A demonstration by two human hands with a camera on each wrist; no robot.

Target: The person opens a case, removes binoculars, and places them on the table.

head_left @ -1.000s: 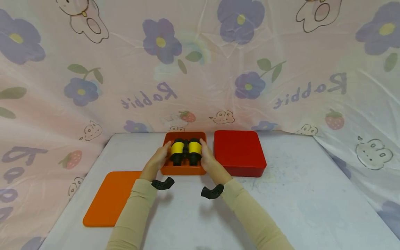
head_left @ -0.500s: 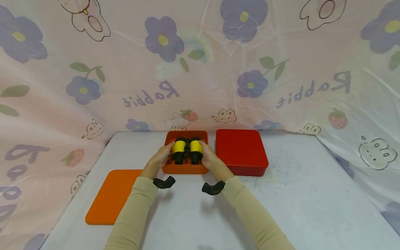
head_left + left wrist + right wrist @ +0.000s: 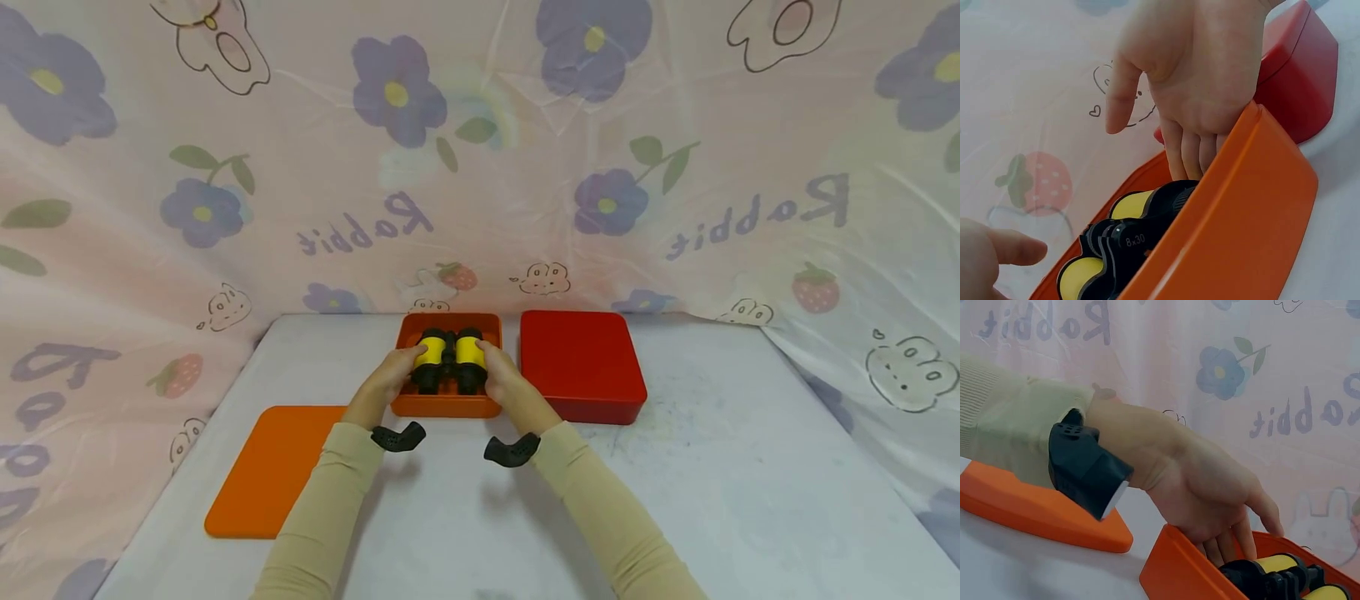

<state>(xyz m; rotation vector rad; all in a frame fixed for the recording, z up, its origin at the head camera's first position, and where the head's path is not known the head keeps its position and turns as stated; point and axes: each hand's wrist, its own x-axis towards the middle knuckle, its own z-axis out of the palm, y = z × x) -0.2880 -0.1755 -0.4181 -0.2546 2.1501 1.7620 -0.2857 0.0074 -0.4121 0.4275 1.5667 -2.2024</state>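
Black and yellow binoculars (image 3: pixel 449 353) lie in an orange box (image 3: pixel 447 408) near the table's back edge. My left hand (image 3: pixel 387 375) reaches in along their left side, my right hand (image 3: pixel 506 382) along their right. In the left wrist view, the right hand's straight fingers go down between the box wall and the binoculars, marked 8x30, and its thumb stands apart above them. Seen from the right wrist, the left hand's fingers also point down into the box, its thumb held over the rim. The box wall and binoculars hide the fingertips.
Close to the box's right stands a closed red box (image 3: pixel 581 358). A flat orange lid (image 3: pixel 262 475) lies at the left, partly under the left sleeve. Patterned cloth (image 3: pixel 480 167) hangs behind the white table.
Both thumbs have come inward over the yellow barrels as the hands closed in on the binoculars. The binoculars remain in the box. The head view has shifted slightly.
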